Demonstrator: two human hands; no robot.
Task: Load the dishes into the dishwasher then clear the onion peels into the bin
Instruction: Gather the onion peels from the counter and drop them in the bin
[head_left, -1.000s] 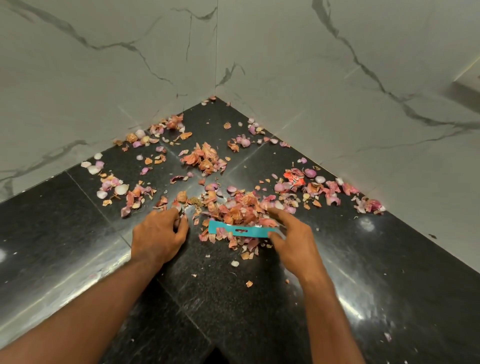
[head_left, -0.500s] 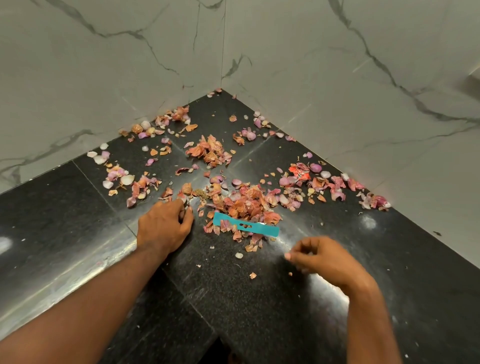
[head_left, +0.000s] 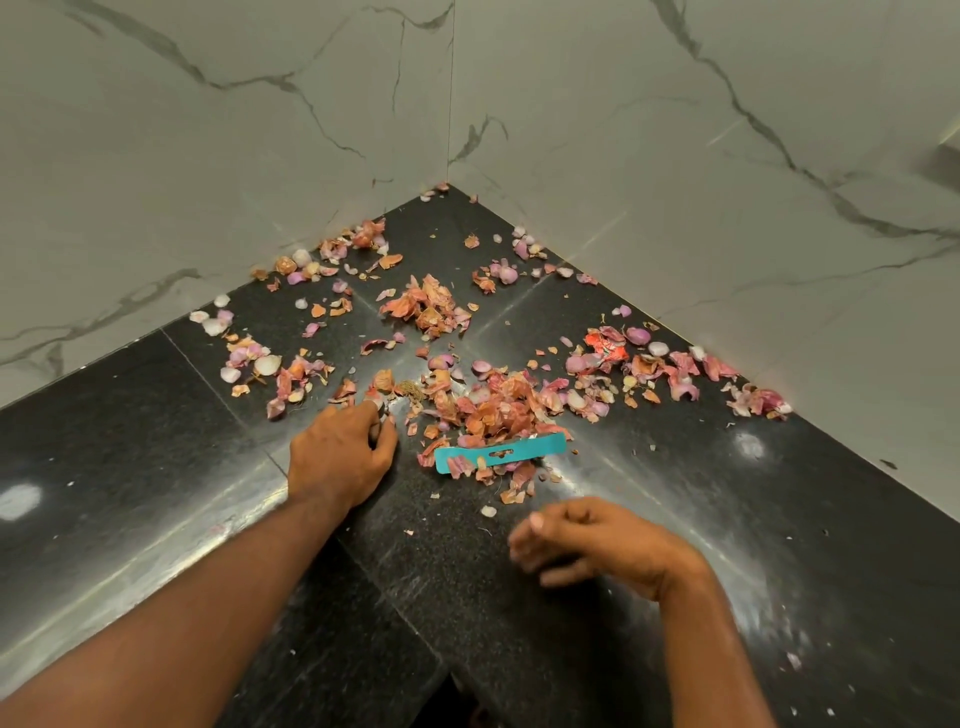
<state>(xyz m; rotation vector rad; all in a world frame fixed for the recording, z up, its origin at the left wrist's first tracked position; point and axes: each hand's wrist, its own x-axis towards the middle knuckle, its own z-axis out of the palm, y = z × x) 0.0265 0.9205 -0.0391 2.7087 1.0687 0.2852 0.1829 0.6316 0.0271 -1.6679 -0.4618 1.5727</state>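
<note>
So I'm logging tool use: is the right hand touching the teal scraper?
Apart. The head view shows the right hand loosely curled and holding nothing, nearer the camera than the teal scraper, with bare black countertop plainly visible between them.

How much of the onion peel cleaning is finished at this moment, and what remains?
Done: nothing visibly; no bin or dishwasher is in view. In hand: the left hand rests on the black counter at the peels' edge, fingers curled, beside the central pile of onion peels. The right hand holds nothing; the teal scraper lies among peels. Left: all peels, scattered toward both walls.
</note>
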